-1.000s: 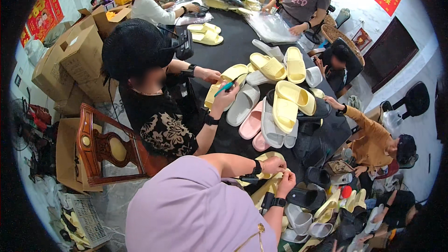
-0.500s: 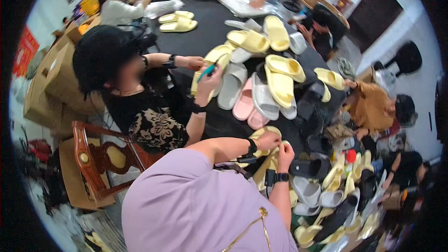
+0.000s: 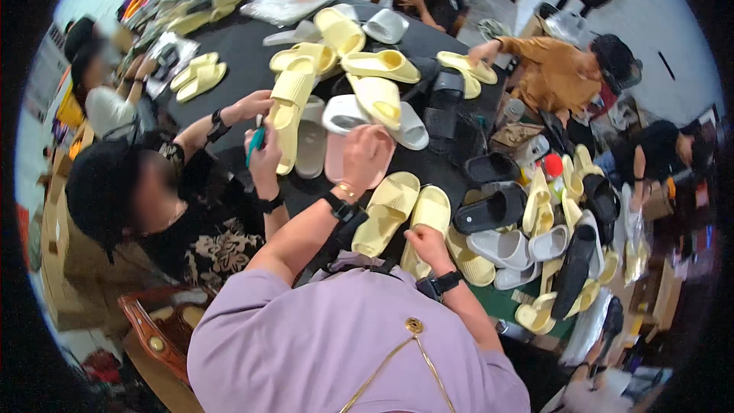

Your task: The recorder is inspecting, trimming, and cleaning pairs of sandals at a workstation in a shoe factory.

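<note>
Crowded around a dark surface (image 3: 245,53) heaped with foam slippers, several people sit sorting. Low in the frame, the person in the lilac top reaches forward with both arms. Their left hand (image 3: 365,154) lies flat, fingers spread, on a pink slipper (image 3: 336,164) at the frame's centre, pressing rather than gripping it. Their right hand (image 3: 428,243) curls around the heel end of a yellow slipper (image 3: 426,222), which lies just beside a second yellow slipper (image 3: 388,210).

To do this well, I'd judge the yellow pair should be kept side by side with heels aligned, and the pink one lifted by its edge so neighbouring white and grey slippers (image 3: 505,248) do not slide.

At centre left, a neighbour in a patterned dark top holds a teal tool (image 3: 255,145) against a long yellow slipper (image 3: 287,118); those hands are not the wearer's.
</note>
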Available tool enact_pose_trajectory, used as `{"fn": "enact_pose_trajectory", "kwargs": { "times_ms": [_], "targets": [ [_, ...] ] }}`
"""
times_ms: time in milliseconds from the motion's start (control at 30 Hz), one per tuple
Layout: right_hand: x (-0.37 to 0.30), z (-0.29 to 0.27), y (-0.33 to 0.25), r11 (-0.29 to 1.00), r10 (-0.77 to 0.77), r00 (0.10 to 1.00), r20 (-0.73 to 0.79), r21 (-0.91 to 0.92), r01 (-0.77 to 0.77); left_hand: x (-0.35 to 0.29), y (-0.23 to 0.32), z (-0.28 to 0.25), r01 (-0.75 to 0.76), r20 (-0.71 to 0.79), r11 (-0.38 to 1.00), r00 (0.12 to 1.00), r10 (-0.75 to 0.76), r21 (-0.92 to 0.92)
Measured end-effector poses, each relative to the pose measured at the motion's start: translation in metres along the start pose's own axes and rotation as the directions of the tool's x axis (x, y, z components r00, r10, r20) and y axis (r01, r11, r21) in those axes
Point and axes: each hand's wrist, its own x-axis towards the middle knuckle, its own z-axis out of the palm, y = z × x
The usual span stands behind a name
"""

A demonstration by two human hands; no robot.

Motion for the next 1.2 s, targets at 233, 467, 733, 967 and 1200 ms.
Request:
{"fn": "enact_pose_trajectory", "kwargs": {
  "times_ms": [233,467,733,967,1200],
  "targets": [
    [0.03,0.009,-0.011,0.942,0.231,0.973,-0.028,-0.244,-0.231,-0.016,-0.044,0.006,0.206,0.272,0.975,0.946,-0.176,-0.088],
    [0.032,0.002,-0.005,0.948,0.119,0.946,-0.301,-0.248,-0.198,-0.056,-0.054,0.009,0.251,0.274,0.961,0.938,-0.211,-0.12],
    [0.01,-0.139,0.015,0.894,0.113,0.779,-0.616,-0.279,-0.35,-0.076,-0.099,-0.005,0.502,0.188,0.812,0.864,-0.466,-0.297],
    [-0.01,-0.239,0.061,0.819,0.327,0.506,-0.799,-0.027,-0.573,-0.056,-0.085,-0.016,0.827,0.496,0.021,0.358,-0.791,-0.562],
    [-0.004,-0.168,0.048,0.884,0.414,0.674,-0.612,0.096,-0.457,-0.042,-0.133,-0.009,0.809,0.7,-0.143,0.387,-0.6,-0.571]
  ]
}}
